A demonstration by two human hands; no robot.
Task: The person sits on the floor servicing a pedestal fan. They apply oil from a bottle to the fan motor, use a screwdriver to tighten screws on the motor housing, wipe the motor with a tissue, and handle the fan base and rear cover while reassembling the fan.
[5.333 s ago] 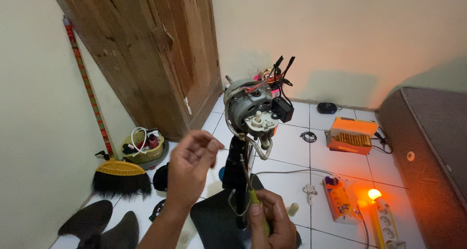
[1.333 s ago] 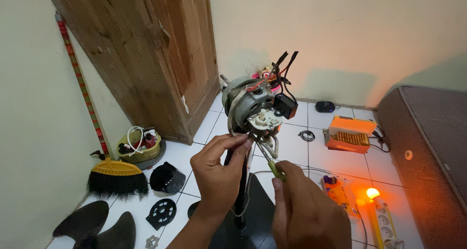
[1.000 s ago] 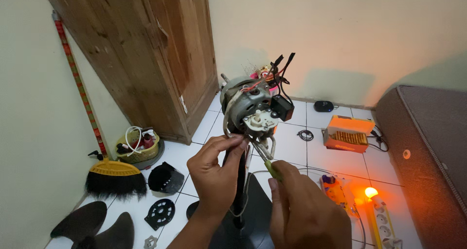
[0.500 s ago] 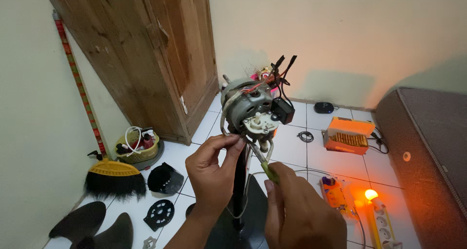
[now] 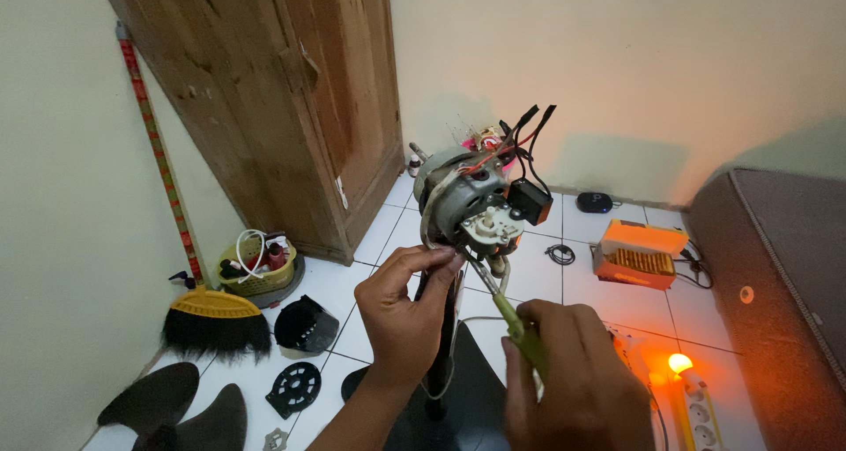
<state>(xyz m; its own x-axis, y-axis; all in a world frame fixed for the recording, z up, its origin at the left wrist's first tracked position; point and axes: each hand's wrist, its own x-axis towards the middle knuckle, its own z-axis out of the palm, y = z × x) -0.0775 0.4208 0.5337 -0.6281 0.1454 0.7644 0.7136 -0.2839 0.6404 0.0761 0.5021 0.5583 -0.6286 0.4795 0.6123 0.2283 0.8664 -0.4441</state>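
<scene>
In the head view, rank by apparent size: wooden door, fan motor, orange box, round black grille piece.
1. wooden door
2. fan motor
3. orange box
4. round black grille piece

The motor stands nearer the camera, so its lead over the box is unsure.

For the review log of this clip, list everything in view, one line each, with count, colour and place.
fan motor: 1, grey with red and black wires, bare on top of a black stand, centre
screwdriver: 1, yellow-green handle, metal tip at the motor's underside
wooden door: 1, brown, back left
broom: 1, yellow head with black bristles, floor left
basket: 1, yellow, holding cables, by the door
fan blades: 1 set, black, bottom left
round black parts: 2, floor left of the stand
orange box: 1, floor right
power strip: 1, white with a lit orange switch, bottom right
left hand: 1, fingers at the motor's lower edge
right hand: 1, gripping the screwdriver
</scene>
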